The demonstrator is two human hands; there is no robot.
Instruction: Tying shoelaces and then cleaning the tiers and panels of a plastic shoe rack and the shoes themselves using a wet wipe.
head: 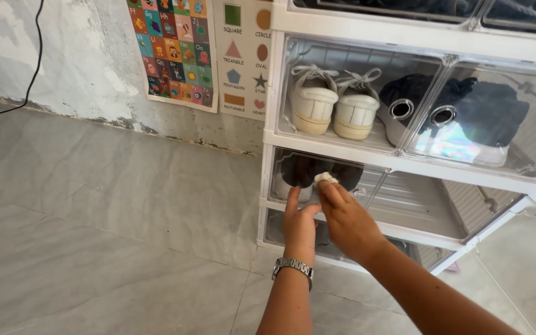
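Both forearms are cut off by the lower edge, and the top of the white shoe cabinet (268, 149) runs out of view. Behind the clear door (317, 177) a dark shoe (299, 169) is blurred by glare. The right hand (348, 223) has its grip closed on a small white cloth (326, 178), which sits at the fingertips, seemingly pressed against the door. The left hand (299, 223), wearing a wristwatch (293, 267), lies just beside and below that grip, fingers flat on the door's lower edge, holding nothing.
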